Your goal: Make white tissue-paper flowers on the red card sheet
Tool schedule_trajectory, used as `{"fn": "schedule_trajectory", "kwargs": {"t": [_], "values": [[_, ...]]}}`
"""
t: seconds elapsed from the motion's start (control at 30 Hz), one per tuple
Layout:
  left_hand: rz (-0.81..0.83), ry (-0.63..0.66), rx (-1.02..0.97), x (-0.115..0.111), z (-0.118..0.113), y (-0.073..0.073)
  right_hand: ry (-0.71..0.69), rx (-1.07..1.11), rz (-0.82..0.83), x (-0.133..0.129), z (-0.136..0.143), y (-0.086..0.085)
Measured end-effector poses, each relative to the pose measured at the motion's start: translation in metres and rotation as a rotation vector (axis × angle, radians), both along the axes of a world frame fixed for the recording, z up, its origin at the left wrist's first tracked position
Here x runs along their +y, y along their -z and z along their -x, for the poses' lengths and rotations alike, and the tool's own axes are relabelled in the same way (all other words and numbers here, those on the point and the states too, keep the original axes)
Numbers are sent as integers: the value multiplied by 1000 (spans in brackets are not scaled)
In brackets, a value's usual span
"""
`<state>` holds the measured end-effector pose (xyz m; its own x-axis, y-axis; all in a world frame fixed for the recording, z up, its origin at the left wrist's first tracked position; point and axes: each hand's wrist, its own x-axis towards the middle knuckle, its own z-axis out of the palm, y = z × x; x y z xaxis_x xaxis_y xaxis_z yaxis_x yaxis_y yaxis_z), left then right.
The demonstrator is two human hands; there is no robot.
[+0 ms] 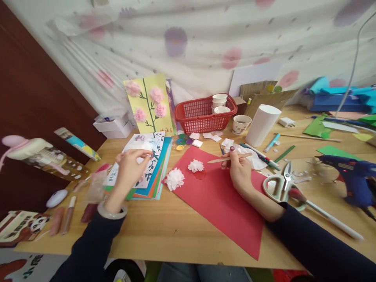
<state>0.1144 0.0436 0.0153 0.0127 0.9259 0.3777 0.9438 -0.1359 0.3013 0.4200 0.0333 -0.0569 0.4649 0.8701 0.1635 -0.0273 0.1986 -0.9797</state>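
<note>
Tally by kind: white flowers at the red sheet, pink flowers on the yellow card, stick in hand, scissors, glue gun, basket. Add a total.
White flowers, red sheet: 2
Pink flowers, yellow card: 4
Stick, right hand: 1
Scissors: 1
Glue gun: 1
Basket: 1
Total: 10

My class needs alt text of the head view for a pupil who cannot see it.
A person's right hand holds a wooden stick over red paper with two white ruffled tufts toward its left side; the left hand makes a pinch above a stack of coloured sheets. Behind are a yellow flower picture and a red basket holding cups.
</note>
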Motion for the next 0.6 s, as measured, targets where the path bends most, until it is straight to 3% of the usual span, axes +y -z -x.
{"fn": "schedule_trajectory", "kwargs": {"t": [0.07, 0.13, 0.33, 0.43, 0.6], "values": [[44, -24, 40, 13, 30, -2, 2, 17, 19, 1, 0, 0], [138, 54, 103, 25, 49, 3, -3, 28, 30, 2, -1, -1], [252, 9, 179, 48, 52, 26, -17, 20, 33, 0, -1, 0], [250, -18, 151, 49, 51, 20, -57, 14, 21, -3, 1, 0], [262, -13, -18, 41, 53, -5, -68, -6, 20, -4, 2, -1]]}}
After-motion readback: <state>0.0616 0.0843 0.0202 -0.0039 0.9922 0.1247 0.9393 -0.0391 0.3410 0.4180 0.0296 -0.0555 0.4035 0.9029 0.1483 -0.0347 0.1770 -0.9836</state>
